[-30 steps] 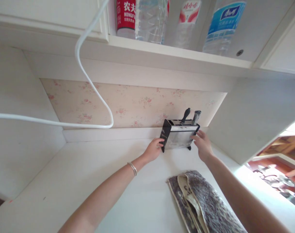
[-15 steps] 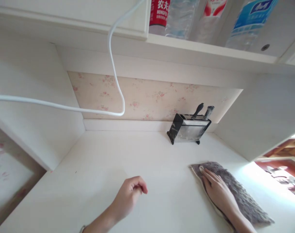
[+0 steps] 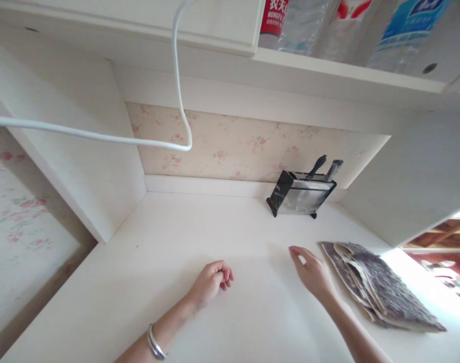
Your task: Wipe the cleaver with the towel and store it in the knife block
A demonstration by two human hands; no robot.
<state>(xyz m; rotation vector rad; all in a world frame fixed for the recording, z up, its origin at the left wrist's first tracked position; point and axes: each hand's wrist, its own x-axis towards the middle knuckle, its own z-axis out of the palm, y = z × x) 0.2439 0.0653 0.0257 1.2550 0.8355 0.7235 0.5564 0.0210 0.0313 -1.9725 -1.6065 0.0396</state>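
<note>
A folded grey-brown fluffy cloth (image 3: 388, 282) with pale edges lies on the right of the white countertop (image 3: 169, 227). My right hand (image 3: 313, 269) is just left of the cloth, apart from it. Its thumb and fingertips come together around a small gap, and I see nothing held between them. Near the middle of the counter, my left hand (image 3: 212, 280) has its fingers curled in loosely, with nothing visible inside. A silver bangle (image 3: 154, 343) circles the left wrist.
A black and silver knife block (image 3: 303, 194) with two dark handles stands by the back wall. Overhead, an open shelf (image 3: 350, 63) holds plastic bottles (image 3: 303, 25). A white cable (image 3: 180, 96) hangs in front at the left. White side panels flank the counter.
My right hand has let go of the cloth and moved left off it. The cloth now lies free, its folded layers showing. The left hand stays loosely curled. The view has shifted slightly.
</note>
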